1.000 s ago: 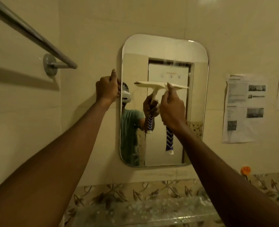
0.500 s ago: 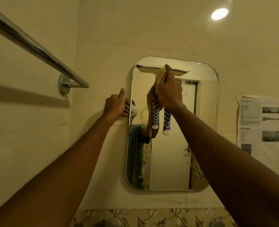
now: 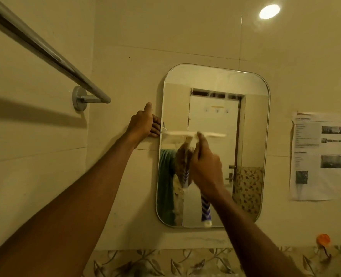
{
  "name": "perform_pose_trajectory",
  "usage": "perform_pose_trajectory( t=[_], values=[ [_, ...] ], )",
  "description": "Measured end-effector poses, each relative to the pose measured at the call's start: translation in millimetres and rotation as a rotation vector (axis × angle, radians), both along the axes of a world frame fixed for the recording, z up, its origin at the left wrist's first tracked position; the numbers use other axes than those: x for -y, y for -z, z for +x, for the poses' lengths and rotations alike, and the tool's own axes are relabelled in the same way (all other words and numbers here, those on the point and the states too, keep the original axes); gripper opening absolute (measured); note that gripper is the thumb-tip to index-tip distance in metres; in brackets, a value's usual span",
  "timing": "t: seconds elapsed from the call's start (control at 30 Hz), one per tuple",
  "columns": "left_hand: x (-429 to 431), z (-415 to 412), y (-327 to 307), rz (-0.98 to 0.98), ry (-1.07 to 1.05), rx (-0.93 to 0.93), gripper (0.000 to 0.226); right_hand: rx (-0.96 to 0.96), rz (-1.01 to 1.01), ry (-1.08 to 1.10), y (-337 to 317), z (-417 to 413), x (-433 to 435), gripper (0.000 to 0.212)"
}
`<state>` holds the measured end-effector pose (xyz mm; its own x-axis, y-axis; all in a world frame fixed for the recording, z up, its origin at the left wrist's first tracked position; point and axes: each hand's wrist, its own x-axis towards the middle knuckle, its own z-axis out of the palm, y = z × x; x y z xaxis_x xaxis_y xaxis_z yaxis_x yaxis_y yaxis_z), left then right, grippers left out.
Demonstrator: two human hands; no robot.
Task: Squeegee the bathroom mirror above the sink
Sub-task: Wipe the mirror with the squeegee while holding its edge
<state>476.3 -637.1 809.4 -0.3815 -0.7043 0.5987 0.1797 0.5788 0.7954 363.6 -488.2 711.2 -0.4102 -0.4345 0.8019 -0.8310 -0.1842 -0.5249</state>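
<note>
A rounded rectangular mirror [image 3: 251, 136] hangs on the tiled wall. My right hand [image 3: 206, 168] grips a squeegee [image 3: 205, 208] with a blue-and-white patterned handle. Its pale blade lies flat across the left half of the glass, about a third of the way down, and is blurred by motion. My left hand [image 3: 143, 122] holds the mirror's left edge, thumb up, fingers curled around the rim. The mirror reflects both the hand and the squeegee, along with a white door.
A chrome towel rail [image 3: 45, 50] juts from the left wall close to my left arm. A printed paper sheet [image 3: 318, 156] is stuck to the wall right of the mirror. An orange hook [image 3: 323, 239] sits lower right. Patterned leaf tiles run along the bottom.
The squeegee went up to the mirror's top edge, then came down to roughly a third of its height. My left hand stayed on the mirror's left edge. The camera tilted.
</note>
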Motion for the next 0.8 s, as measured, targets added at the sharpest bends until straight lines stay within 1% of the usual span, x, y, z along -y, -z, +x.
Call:
perform_pose_trajectory(
  t=[0.1, 0.2, 0.27, 0.33, 0.4, 0.47, 0.53, 0.6, 0.7, 0.8],
  values=[
    [-1.7, 0.9, -0.9, -0.016, -0.015, 0.020, 0.072, -0.015, -0.066, 0.040, -46.6, -2.2, 0.4, 0.049],
    [-0.1, 1.2, -1.2, -0.022, -0.012, 0.028, 0.075, -0.054, -0.043, 0.091, -48.1, -4.2, 0.0, 0.051],
    [1.8, 0.1, -1.0, -0.020, -0.018, 0.014, 0.074, -0.087, -0.018, 0.099, -17.8, -6.9, 1.4, 0.055],
    [3.7, -1.8, 0.7, -0.034, -0.041, 0.006, 0.071, -0.109, 0.017, 0.110, 28.7, -10.6, 5.2, 0.061],
    [4.7, -4.3, 3.6, -0.068, -0.078, 0.002, 0.064, -0.127, 0.088, 0.153, 76.4, -9.8, 4.9, 0.063],
    [4.1, -5.4, 7.0, -0.101, -0.108, -0.012, 0.056, -0.082, 0.177, 0.156, 112.8, -1.4, -2.4, 0.066],
    [2.0, -5.9, 10.1, -0.125, -0.123, -0.035, 0.050, -0.034, 0.233, 0.129, 124.8, 6.7, -10.9, 0.066],
    [0.0, -6.7, 15.2, -0.167, -0.160, -0.028, 0.045, -0.009, 0.192, 0.102, 110.6, 7.6, -11.7, 0.060],
    [0.5, -9.2, 23.5, -0.201, -0.227, -0.003, 0.034, -0.012, 0.051, 0.082, 65.4, 2.7, -4.0, 0.053],
    [0.1, -10.2, 26.0, -0.214, -0.254, 0.010, 0.031, -0.022, 0.008, 0.102, 34.2, -4.4, 2.0, 0.053]
  ],
)
